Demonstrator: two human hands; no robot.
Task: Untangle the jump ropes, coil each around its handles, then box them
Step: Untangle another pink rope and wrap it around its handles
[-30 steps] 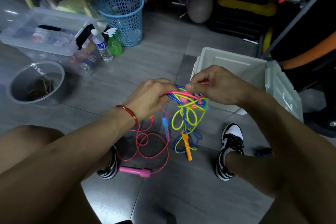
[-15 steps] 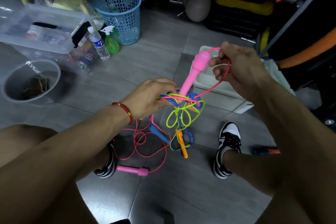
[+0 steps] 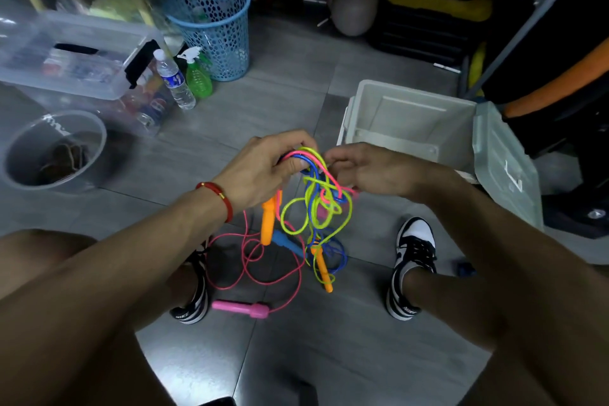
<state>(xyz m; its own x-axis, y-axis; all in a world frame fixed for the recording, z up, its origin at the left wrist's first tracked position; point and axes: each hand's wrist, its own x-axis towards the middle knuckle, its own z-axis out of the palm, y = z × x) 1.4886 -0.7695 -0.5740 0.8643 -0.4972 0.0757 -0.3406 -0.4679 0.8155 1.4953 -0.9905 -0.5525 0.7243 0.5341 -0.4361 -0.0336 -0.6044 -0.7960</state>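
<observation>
Down comes the right hand point(image 3: 372, 171) from where it was half a second ago, lifted over the box with a pink handle; that handle is out of its grip now and I can't see where it went. Both hands are back together at the knot.

Starting on the left: the left hand point(image 3: 263, 168) has its fingers curled over the top of the tangle point(image 3: 316, 194), gripping the pink, blue and yellow-green cords in one bunch. An orange handle point(image 3: 267, 219) hangs just beneath that hand, and the loose pink rope point(image 3: 253, 260) trails down onto the floor to the pink handle point(image 3: 240, 308) lying between the shoes. In the middle the knot dangles, with a blue handle point(image 3: 285, 241) and a second orange handle point(image 3: 321, 269) low in the loops. On the right, the right hand's fingers curl in against the cords, seemingly pinching a strand, though the fingertips are hidden.

We're at step one, untangling; nothing is coiled. Next, I'd say, one strand must be found and fed back through its loop. The white box point(image 3: 412, 115) waits open, just beyond the right hand.
</observation>
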